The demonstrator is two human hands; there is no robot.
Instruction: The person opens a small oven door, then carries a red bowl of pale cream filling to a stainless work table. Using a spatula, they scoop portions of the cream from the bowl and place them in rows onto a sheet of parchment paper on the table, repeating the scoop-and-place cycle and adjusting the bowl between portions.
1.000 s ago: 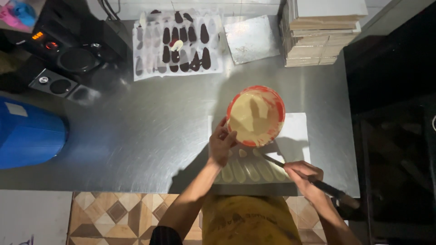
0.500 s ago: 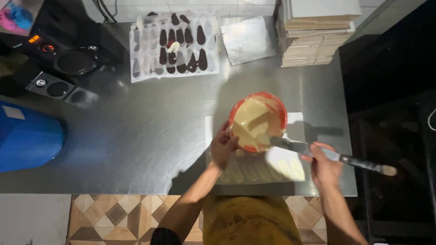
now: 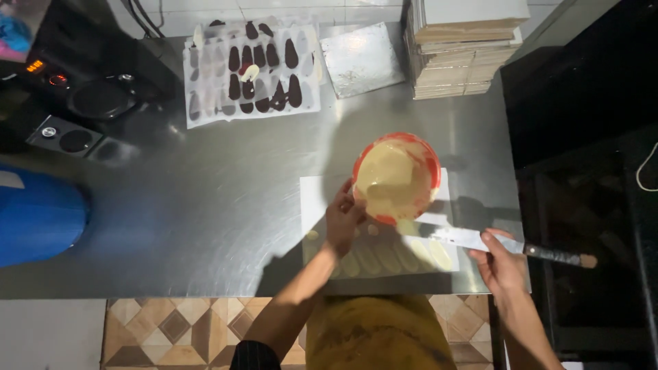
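My left hand grips the rim of a red bowl full of pale cream batter, held tilted above a clear mould tray with oval cavities. Several of those cavities hold the same pale filling. My right hand holds a long palette knife by its dark handle; the blade tip, smeared with cream, reaches under the bowl's lower edge. The mould rests on a white sheet on the steel table.
A second mould with dark chocolate ovals lies at the back, a square metal plate beside it. A stack of flat boxes stands at back right. Black burners and a blue barrel sit left.
The palette knife swung from pointing down over the mould to lying level under the bowl. My right hand moved right and out. The bowl stayed tilted over the mould.
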